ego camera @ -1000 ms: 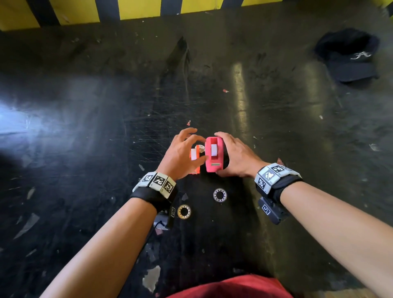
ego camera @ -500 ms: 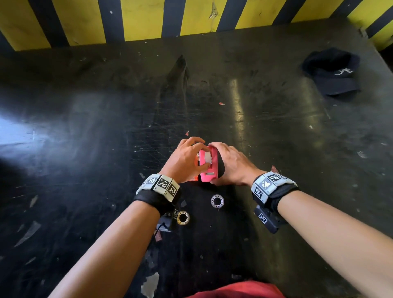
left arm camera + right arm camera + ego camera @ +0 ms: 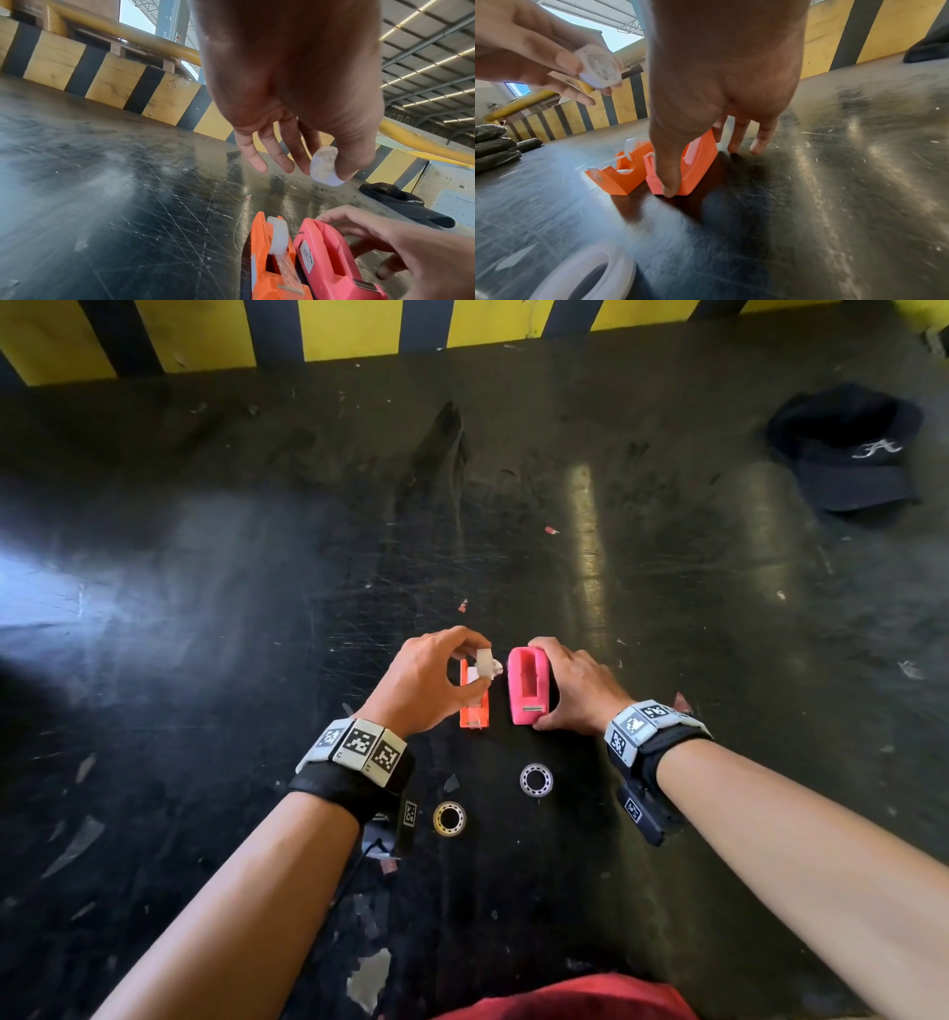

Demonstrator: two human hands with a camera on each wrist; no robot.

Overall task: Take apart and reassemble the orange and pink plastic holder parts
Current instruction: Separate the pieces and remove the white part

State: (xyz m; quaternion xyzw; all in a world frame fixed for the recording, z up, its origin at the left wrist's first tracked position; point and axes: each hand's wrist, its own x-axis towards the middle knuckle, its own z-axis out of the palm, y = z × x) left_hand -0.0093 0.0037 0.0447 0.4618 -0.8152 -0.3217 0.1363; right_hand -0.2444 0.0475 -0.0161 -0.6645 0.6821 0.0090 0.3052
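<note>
Two holders are sitting side by side on the dark worktop (image 3: 205, 608), long axes running away from the person and nearly parallel: the orange holder (image 3: 475, 711) on the left, the pink holder (image 3: 526, 688) just beside it on the right, a thin gap between them in the head view.

The left hand (image 3: 426, 680) is hovering above the far end of the orange holder, thumb and fingertips pinching a small white spool core (image 3: 484, 663) clear of both bodies; the remaining fingers are hanging loosely downward. The right hand (image 3: 580, 690) is gripping the pink holder from its outer side, thumb down at the near end and fingers wrapping the far end, pinning it to the worktop.

As for what is sitting in what: the pink holder's slot is showing empty from above, while the left wrist view is showing a white roller (image 3: 279, 235) seated in the orange holder's cradle. So the lifted core is lying up and to the left of the pink slot, and I am judging that its way back is down and to the right, with its axle turned across the holder's length.

Two loose rings are lying nearer the person, a silver ring (image 3: 535, 779) and a gold ring (image 3: 449, 817), well apart from the hands. Off at the far right a black cap (image 3: 847, 449) is resting.
</note>
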